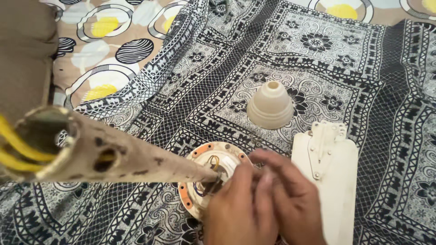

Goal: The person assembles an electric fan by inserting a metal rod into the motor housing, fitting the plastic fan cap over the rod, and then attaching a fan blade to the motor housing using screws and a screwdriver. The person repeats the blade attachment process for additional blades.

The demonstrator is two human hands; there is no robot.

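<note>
Hands (263, 199) together, fingers curled on fan motor (206, 174) at rusty down rod (131, 156) base.

One cone cover (270, 105) (cream), one blade (330, 177)

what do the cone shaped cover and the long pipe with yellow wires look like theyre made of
Cone-shaped cover: probably moulded plastic, cream and matt, with smooth stepped rings. Pipe: likely painted metal, its beige coat chipped and dark-spotted like rust. Yellow wires run inside it.
</note>
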